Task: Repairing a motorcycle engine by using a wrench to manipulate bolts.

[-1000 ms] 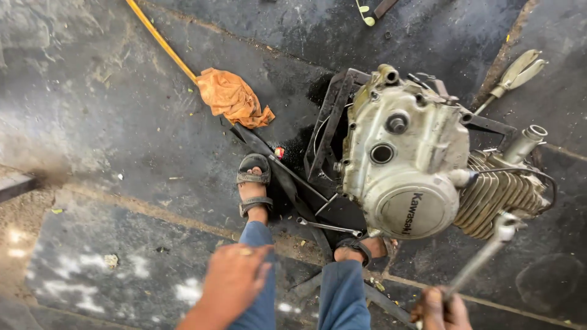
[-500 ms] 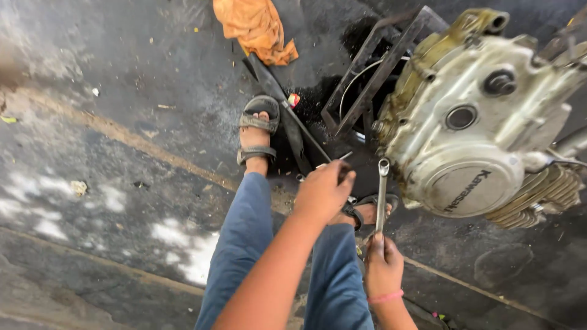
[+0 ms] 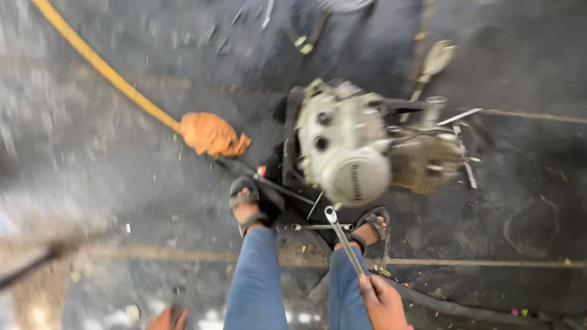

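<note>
Right hand (image 3: pixel 384 304) has its grip closed on a spanner (image 3: pixel 343 240), tip just short of the engine (image 3: pixel 345 143). Left hand (image 3: pixel 166 318) mostly out of frame, can't tell its grip. Next up, I'd guess: seat it on a bolt.

A slim metal ring spanner (image 3: pixel 343 239) slants upward toward the engine (image 3: pixel 351 146).

The right hand (image 3: pixel 382 302) is low in the view, fingers curled into a closed grip, thumb pointing up. The left hand (image 3: pixel 168 319) hangs at the bottom edge, only partly visible and blurred.
</note>
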